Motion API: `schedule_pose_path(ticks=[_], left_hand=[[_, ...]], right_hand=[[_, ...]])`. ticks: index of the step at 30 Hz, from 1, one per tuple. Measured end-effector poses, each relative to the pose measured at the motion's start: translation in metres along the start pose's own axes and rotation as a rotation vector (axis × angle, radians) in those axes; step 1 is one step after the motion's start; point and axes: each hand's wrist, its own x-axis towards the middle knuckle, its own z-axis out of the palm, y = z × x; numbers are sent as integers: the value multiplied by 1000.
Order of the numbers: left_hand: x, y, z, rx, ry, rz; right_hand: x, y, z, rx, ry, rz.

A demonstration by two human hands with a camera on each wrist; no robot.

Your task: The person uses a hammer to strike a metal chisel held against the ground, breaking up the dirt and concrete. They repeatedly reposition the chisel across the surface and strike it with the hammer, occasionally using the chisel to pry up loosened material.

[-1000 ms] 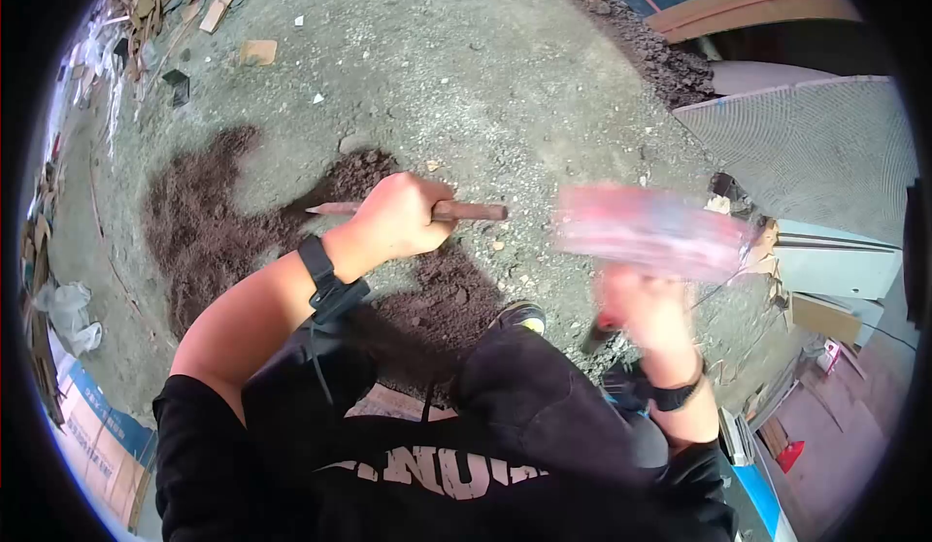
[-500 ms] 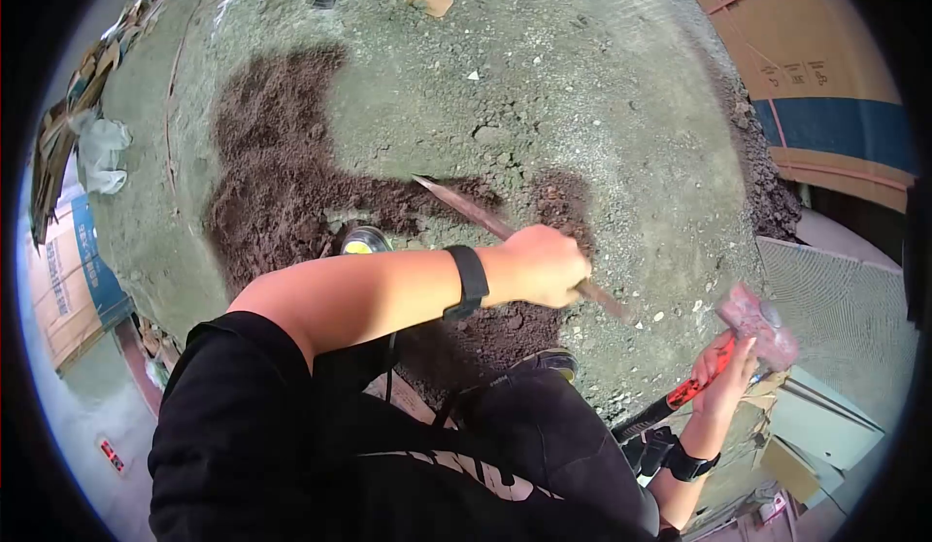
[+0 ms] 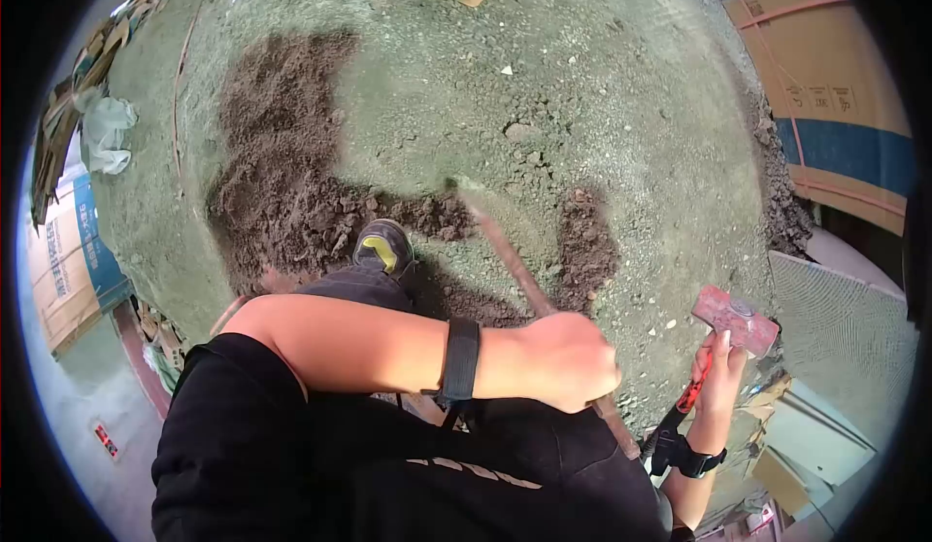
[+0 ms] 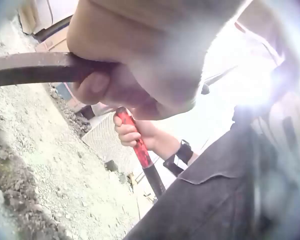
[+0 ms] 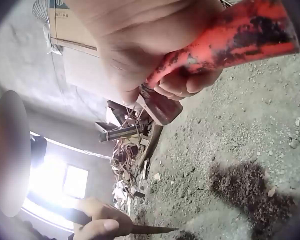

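Observation:
My left hand grips a long, rusty pointed steel chisel near its rear end. The chisel slants away from my body, its point over the ground by a narrow strip of dark soil. At the right, my right hand holds a sledgehammer close under its worn reddish head. In the right wrist view the fingers wrap the scuffed red handle. The handle's lower part is black and runs down beside my leg.
Broad patches of loose dark soil lie on the gritty concrete floor. My shoe stands beside one. Cardboard boxes and a ridged grey slab are at the right. A plastic bag and scrap wood lie left.
The chisel has swung from lying crosswise to slanting forward, as my left hand moved right and closer to my body. The hammer went from a blurred swing to nearly still, farther right.

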Motion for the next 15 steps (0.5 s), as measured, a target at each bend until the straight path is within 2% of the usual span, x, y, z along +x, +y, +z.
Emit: schedule_pose_path(ticks=[2,5,7,11,15], left_hand=[[0,-11,-3,80,6,-1],[-3,-36,-17,147,-47,-211],[-2,-64,-32,160,83,-215],[10,-67,-55,160,199,-311],[-7,-55,-70,117,173,-318]], right_hand=[[1,-4,7,33,72,48],[4,-11,9,8,73,43],[5,-7,4,3,34,-6],[3,-8,5,-40,2,-35],[0,-2,-2,-89,14,-36]])
